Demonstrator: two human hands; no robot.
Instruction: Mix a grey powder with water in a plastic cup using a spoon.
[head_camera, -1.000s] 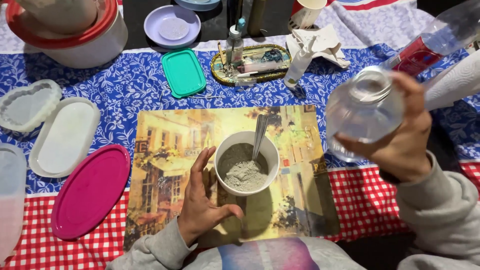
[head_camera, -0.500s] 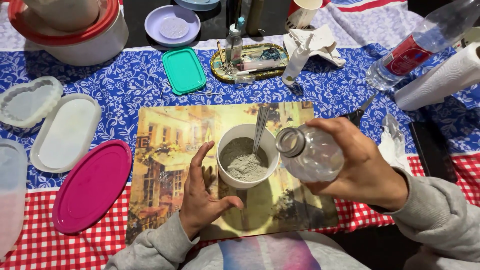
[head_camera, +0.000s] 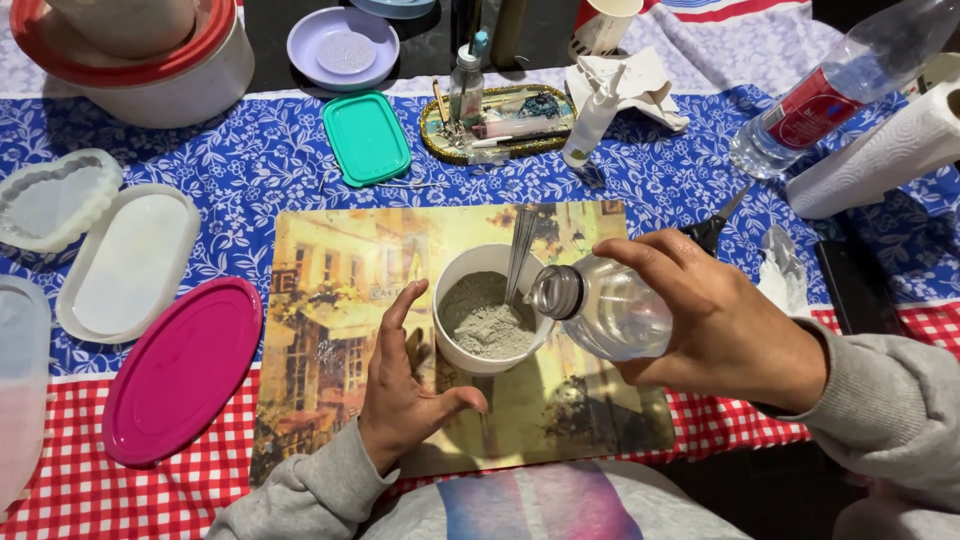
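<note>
A white cup (head_camera: 455, 340) with grey powder (head_camera: 487, 320) in it stands on a picture placemat (head_camera: 330, 300). A metal spoon (head_camera: 519, 250) leans inside the cup. My right hand (head_camera: 720, 325) holds a clear plastic water bottle (head_camera: 605, 308) tipped sideways, its open mouth over the cup's right rim. My left hand (head_camera: 400, 390) rests on the placemat, fingers apart, cupped beside the cup's left side without gripping it.
Left lie a pink oval lid (head_camera: 180, 370), a white oval mould (head_camera: 130, 260) and a heart-shaped mould (head_camera: 50, 200). Behind are a green lid (head_camera: 366, 137), a gold tray with tools (head_camera: 500, 120), a second bottle (head_camera: 830, 95), a paper towel roll (head_camera: 880, 155) and scissors (head_camera: 715, 225).
My right hand has brought the bottle from the right down to the left and tipped it until its mouth reaches the cup's rim. My left hand has stayed by the cup.
</note>
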